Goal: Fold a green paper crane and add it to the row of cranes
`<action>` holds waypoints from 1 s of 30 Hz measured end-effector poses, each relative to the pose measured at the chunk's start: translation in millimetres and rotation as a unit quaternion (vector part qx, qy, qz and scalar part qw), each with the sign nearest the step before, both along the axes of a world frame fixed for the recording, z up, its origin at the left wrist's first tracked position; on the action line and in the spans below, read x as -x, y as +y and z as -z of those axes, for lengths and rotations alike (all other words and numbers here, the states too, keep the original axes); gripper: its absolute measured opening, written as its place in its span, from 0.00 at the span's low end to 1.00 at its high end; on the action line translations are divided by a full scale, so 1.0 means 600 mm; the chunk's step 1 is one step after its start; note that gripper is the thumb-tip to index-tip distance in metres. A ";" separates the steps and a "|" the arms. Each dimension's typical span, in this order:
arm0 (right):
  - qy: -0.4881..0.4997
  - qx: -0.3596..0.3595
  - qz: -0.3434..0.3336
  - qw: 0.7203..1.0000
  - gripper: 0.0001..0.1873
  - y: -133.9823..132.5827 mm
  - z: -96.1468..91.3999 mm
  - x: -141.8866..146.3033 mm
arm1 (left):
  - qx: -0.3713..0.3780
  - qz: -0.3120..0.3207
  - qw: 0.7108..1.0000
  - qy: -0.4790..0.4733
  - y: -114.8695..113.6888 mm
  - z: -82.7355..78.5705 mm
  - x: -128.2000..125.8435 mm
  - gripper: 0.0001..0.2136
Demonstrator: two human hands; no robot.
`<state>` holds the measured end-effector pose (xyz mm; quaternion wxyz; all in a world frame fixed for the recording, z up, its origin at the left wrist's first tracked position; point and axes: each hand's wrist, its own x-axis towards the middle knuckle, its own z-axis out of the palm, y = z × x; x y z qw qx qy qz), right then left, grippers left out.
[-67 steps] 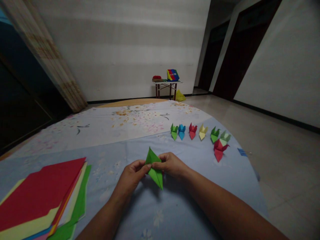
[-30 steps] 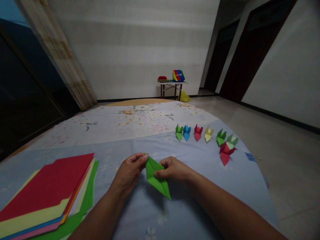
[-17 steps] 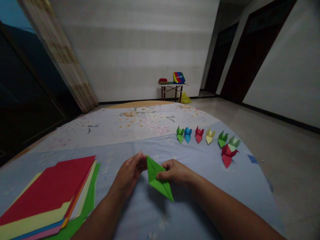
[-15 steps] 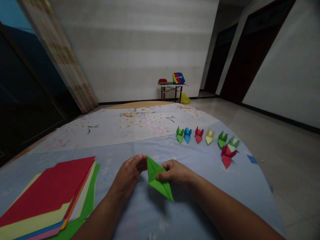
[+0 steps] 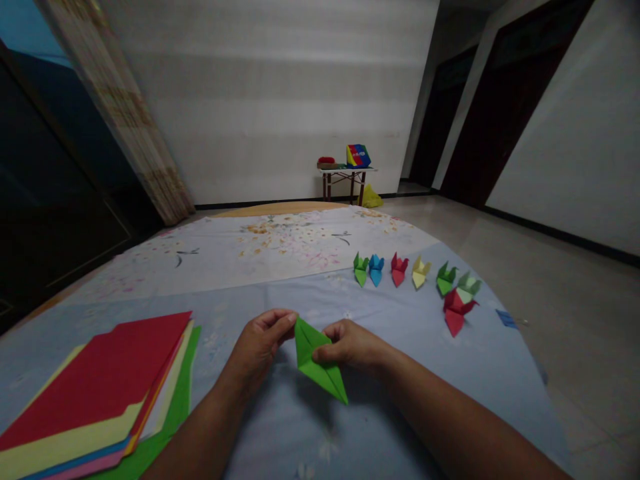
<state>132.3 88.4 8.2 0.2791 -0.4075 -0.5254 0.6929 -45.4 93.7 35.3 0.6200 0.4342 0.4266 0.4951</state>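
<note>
A: Paper stack (image 5: pixel 95 393) at the near left corner of the cloth (image 5: pixel 400 373), red sheet on top, open cloth between it and the hands.

B: Hands?

A: Left hand (image 5: pixel 260 347) pinches the folded green paper (image 5: pixel 316 360) at its top tip; right hand (image 5: pixel 353 347) grips its right edge, mid-cloth.

B: Right side?

A: Row of folded paper figures (image 5: pixel 417 277) near the far right edge, well apart.

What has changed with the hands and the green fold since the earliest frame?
The green folded paper tipped: its upper point swung toward the left hand, its lower point out to the right. The left hand shifted to pinch that upper tip; the right hand kept its grip mid-piece. The paper stack and finished figures lie as before.
</note>
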 end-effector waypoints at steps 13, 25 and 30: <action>-0.002 -0.007 -0.019 1.000 0.11 0.002 0.004 -0.001 | -0.033 -0.007 0.998 0.051 0.007 0.011 0.006 0.09; -0.006 0.001 -0.001 1.000 0.09 0.002 0.006 0.001 | -0.037 0.017 0.998 0.056 0.007 0.013 0.008 0.13; 0.001 0.008 0.000 1.000 0.10 0.001 0.003 0.001 | -0.048 0.013 0.995 0.089 0.013 0.025 0.013 0.09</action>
